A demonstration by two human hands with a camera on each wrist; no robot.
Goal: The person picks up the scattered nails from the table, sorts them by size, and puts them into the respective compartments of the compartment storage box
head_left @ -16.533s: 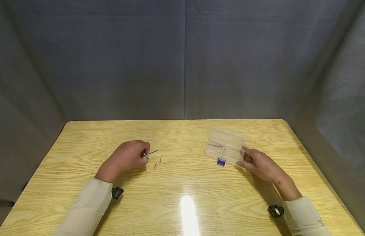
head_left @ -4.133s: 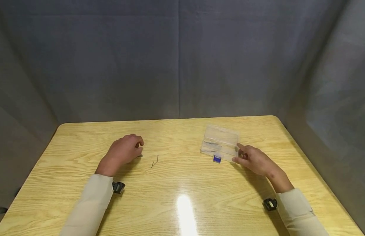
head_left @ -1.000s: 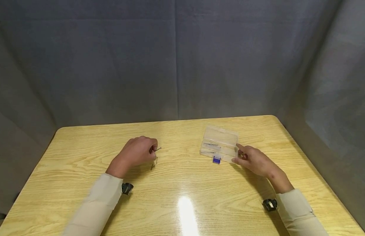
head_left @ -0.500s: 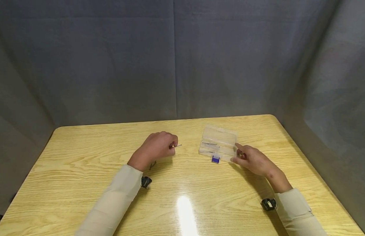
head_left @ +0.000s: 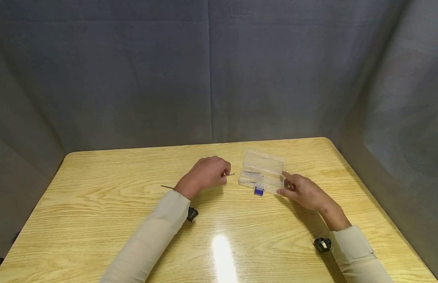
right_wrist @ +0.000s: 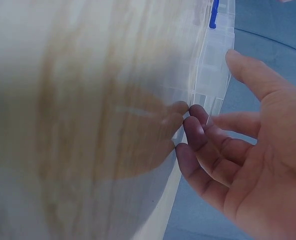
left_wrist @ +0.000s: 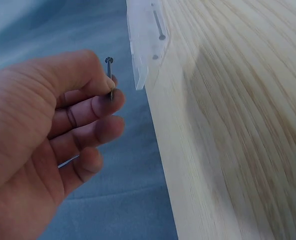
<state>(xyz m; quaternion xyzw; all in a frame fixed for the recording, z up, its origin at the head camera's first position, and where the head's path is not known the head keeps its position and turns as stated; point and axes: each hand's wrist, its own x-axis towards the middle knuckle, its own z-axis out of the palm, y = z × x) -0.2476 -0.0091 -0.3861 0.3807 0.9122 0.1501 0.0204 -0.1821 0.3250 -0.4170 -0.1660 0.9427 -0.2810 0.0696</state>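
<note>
My left hand (head_left: 209,173) pinches a nail (left_wrist: 110,72) between thumb and index finger, its flat head pointing away from the fingers. In the head view, the nail's head end sticks out toward the left side of a clear plastic box (head_left: 264,161). This box lies with its lid back and a blue latch (head_left: 259,191) at the front. Several nails (head_left: 252,173) lie inside its compartments. My right hand (head_left: 305,192) holds the box by its right end, thumb at the front corner and index finger along the side.
Another nail (head_left: 167,186) lies on the wooden table (head_left: 98,220), just left of my left wrist. The left hand and forearm cover the spot where other loose nails lay. Grey cloth (head_left: 141,78) hangs behind the table and at both sides.
Over the last second my left hand has carried the nail rightward to beside the box. Earlier the box gained a nail in its front compartment. My right hand keeps its place.
</note>
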